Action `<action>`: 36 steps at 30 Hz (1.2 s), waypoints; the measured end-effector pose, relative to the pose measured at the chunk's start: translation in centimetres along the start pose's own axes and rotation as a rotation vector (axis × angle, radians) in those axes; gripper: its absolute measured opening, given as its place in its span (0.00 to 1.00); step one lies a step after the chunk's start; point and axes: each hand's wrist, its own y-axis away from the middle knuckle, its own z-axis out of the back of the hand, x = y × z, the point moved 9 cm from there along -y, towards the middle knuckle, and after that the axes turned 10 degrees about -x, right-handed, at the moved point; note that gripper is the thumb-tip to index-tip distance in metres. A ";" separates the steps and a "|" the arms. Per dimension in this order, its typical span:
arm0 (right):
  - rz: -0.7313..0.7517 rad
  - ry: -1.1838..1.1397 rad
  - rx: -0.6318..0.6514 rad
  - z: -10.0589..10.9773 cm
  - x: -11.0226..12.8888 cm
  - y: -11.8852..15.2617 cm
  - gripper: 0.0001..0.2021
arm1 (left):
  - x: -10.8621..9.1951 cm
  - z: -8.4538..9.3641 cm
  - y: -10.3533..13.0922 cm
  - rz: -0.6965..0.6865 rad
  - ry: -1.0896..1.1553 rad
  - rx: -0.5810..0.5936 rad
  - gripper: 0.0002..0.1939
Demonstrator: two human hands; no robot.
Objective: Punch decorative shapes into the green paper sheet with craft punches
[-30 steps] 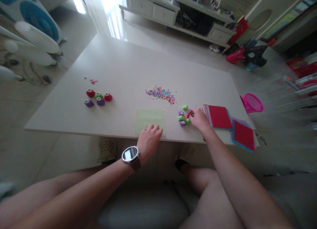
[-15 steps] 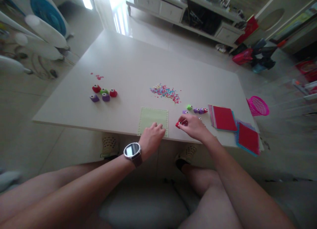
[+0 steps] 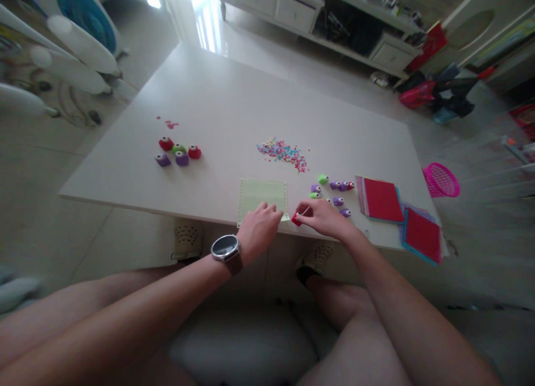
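A pale green sheet of paper (image 3: 262,194) with a row of small punched marks along its edges lies at the table's front edge. My left hand (image 3: 261,227) is closed on its lower right part, and the near right corner is lifted slightly. Pinched in the fingers of my right hand (image 3: 324,216) is a small red craft punch (image 3: 296,219), right beside that lifted corner. Whether the paper sits inside the punch's slot I cannot tell. Several small purple and green punches (image 3: 323,179) stand just beyond my right hand.
Loose confetti pieces (image 3: 284,152) lie mid-table. Several larger punches (image 3: 181,158) are grouped on the left, with red bits (image 3: 170,124) behind them. Stacks of coloured paper (image 3: 382,201) and a second stack (image 3: 422,235) lie at the right. A pink basket (image 3: 441,180) stands beyond the table.
My right hand has brought the red craft punch left and nearer, up to the paper's corner. That corner is now lifted by my left hand.
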 end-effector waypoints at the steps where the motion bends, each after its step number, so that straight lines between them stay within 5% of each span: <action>1: -0.002 0.007 -0.003 0.0 0.0 0.0 0.01 | 0.0 0.0 0.0 0.001 0.001 0.000 0.13; 31: 0.016 0.014 0.009 -1.0 0.8 -0.2 0.02 | -0.2 -0.5 0.0 -0.012 0.011 0.024 0.13; 36: 0.109 0.084 0.011 -1.3 1.4 -0.3 0.04 | -0.2 -0.5 0.0 -0.024 0.018 0.012 0.11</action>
